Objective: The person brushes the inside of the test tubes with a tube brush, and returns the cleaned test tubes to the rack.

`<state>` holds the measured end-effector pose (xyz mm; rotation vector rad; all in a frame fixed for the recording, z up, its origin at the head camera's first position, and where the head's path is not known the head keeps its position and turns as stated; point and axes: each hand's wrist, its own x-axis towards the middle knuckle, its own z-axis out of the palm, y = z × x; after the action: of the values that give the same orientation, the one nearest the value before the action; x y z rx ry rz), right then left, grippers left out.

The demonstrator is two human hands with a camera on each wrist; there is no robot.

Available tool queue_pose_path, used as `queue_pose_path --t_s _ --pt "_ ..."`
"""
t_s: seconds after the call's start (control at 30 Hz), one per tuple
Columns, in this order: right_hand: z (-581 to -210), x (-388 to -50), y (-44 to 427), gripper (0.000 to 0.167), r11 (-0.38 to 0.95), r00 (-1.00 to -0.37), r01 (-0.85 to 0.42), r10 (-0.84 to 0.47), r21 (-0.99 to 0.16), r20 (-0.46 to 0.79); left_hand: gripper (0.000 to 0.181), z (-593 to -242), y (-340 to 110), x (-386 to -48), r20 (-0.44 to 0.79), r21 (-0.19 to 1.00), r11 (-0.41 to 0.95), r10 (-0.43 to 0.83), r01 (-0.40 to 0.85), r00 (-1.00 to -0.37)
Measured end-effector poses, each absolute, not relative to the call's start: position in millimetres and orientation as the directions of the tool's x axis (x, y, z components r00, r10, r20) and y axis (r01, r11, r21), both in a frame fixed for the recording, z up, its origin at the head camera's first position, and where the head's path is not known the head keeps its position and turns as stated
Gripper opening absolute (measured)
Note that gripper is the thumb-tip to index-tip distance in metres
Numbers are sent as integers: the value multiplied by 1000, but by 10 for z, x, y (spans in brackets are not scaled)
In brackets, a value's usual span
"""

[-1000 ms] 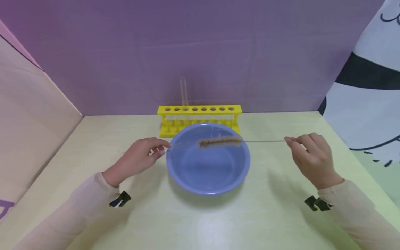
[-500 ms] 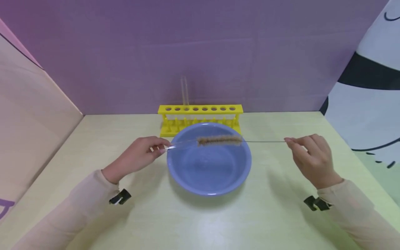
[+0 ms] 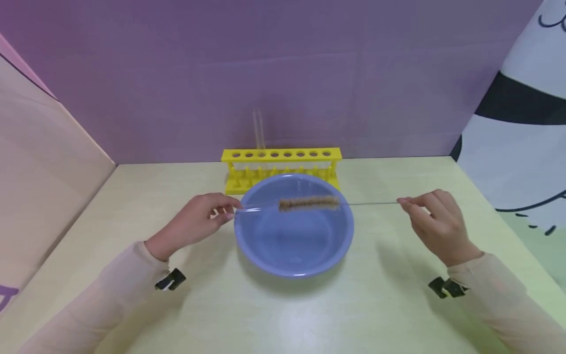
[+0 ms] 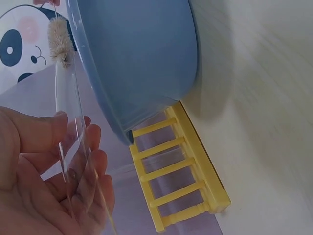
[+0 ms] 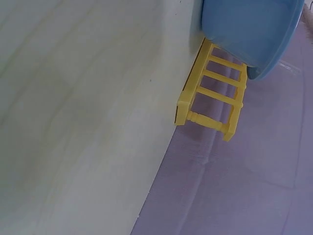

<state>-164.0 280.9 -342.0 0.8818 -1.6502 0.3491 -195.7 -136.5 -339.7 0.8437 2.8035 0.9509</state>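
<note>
My left hand (image 3: 194, 223) pinches a clear glass test tube (image 3: 254, 209) by its left end, held nearly level over the blue basin (image 3: 294, 268). In the left wrist view the fingers of the left hand (image 4: 54, 171) curl round the tube (image 4: 68, 98), and the brush's tan bristles (image 4: 60, 39) stand at its mouth. My right hand (image 3: 442, 226) pinches the far end of the brush's thin wire (image 3: 371, 203). The bristles (image 3: 308, 203) hang above the basin; how far their tip enters the tube cannot be told.
Behind the basin stands a yellow test tube rack (image 3: 283, 155), with a clear tube (image 3: 259, 129) upright in its left part. A purple backdrop (image 3: 283, 78) rises behind the pale table (image 3: 155, 187). The right wrist view shows the rack (image 5: 195, 78) beside the basin (image 5: 244, 29).
My right hand has shifted slightly left with the brush wire, whose right end sits a little lower. My left hand stays nearly still on the tube.
</note>
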Motion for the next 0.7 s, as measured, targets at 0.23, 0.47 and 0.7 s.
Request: queue_pose_path --t_s 0.23,0.47,0.7 --pt "-3453 -1645 2884 36 682 -140 -706 -400 192 906 27 -3451 -1347 -1980 166 554 652 523 518 -836" --pt "-3423 -1630 2917 43 697 -272 -701 -456 150 848 30 -3483 -1357 -1986 222 533 643 521 550 -824" --pt "-3359 -1621 2922 46 701 -329 -697 -501 152 800 30 -3516 -1367 -1989 271 515 634 518 576 -812"
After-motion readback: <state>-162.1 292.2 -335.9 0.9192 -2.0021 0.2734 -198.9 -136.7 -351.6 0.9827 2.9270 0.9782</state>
